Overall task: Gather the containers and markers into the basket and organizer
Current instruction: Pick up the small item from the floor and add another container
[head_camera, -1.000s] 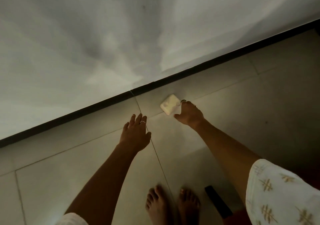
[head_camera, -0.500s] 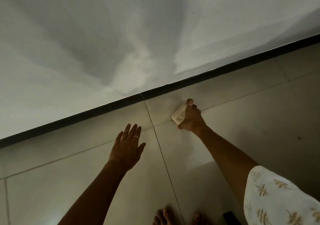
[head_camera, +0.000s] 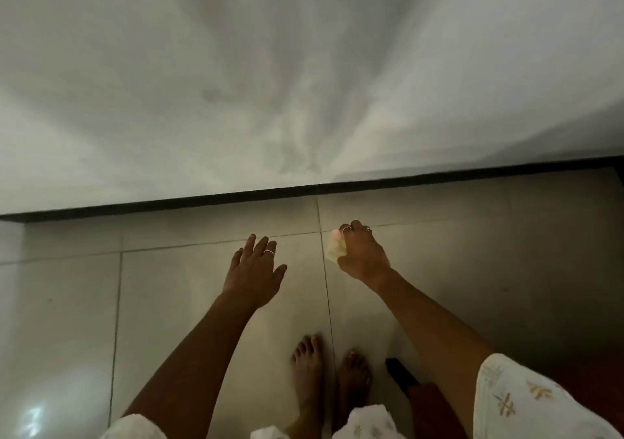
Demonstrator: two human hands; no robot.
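A: What is in the right hand (head_camera: 363,256)?

B: A small pale container (head_camera: 336,249). The fingers are curled around it, and it sticks out on the thumb side. It is up off the floor (head_camera: 189,290).

A: And the left hand (head_camera: 254,274)?

B: It holds nothing. The fingers are spread wide, palm down, over the floor tiles.

A: Are the hands close?

B: They are near each other but not touching.

A: What else is there?

B: Two bare feet (head_camera: 329,376) stand on the tiles below the hands. A white wall (head_camera: 304,83) is in front, with a dark strip (head_camera: 236,198) along its bottom. A white sleeve (head_camera: 526,401) with gold marks covers the right arm.
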